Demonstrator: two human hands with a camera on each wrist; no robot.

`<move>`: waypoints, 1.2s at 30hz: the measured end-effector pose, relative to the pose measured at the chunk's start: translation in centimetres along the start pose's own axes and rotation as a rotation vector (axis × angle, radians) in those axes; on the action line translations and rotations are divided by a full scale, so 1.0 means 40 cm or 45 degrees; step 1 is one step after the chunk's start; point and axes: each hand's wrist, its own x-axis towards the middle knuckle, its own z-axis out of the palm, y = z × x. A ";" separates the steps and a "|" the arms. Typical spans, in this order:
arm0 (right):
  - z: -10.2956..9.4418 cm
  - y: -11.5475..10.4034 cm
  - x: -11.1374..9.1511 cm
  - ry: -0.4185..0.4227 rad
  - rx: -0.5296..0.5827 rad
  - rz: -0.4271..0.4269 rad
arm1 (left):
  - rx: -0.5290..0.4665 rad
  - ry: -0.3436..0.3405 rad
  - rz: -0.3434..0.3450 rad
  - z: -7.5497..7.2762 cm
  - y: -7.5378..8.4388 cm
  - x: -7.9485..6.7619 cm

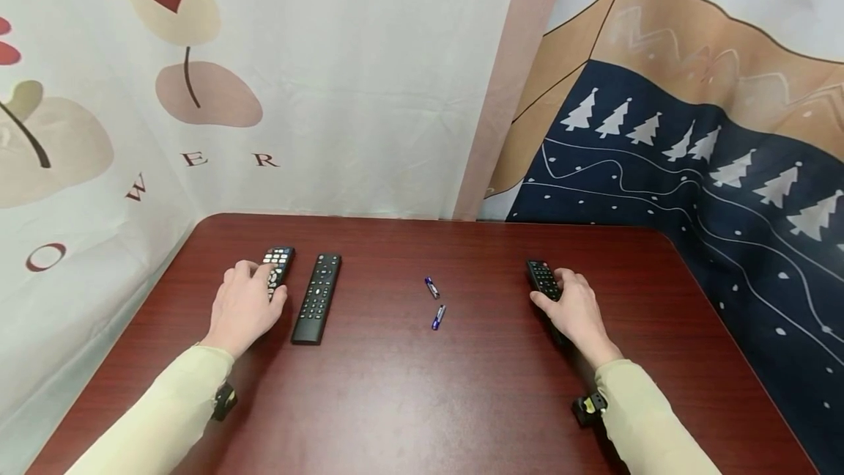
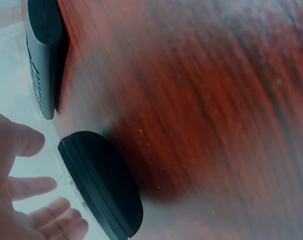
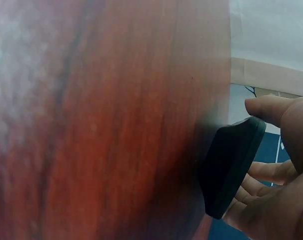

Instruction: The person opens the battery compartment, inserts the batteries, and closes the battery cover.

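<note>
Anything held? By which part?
Right hand holds the rightmost remote by its long sides. Left hand holds nothing, open over the leftmost remote.

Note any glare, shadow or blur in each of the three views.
Head view: mostly sharp, with pale glare on the near middle of the table and shadows beside the left sleeve and right sleeve; left wrist view: wood grain smeared, whitish haze at upper right; right wrist view: grain blurred, pale glare at upper left, dark shadow beside the remote.

Pale yellow-green sleeves (image 1: pixel 165 405) are worn with a small black, yellow-marked device (image 1: pixel 587 410) at each wrist.
</note>
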 end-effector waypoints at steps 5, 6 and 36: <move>-0.004 0.004 0.006 -0.002 -0.020 0.029 | 0.006 -0.070 -0.079 0.000 -0.011 0.006; -0.005 0.005 0.007 -0.002 -0.026 0.034 | 0.004 -0.080 -0.090 0.000 -0.014 0.008; -0.004 0.018 -0.001 0.031 -0.186 0.033 | -0.015 -0.228 -0.171 0.002 -0.044 0.022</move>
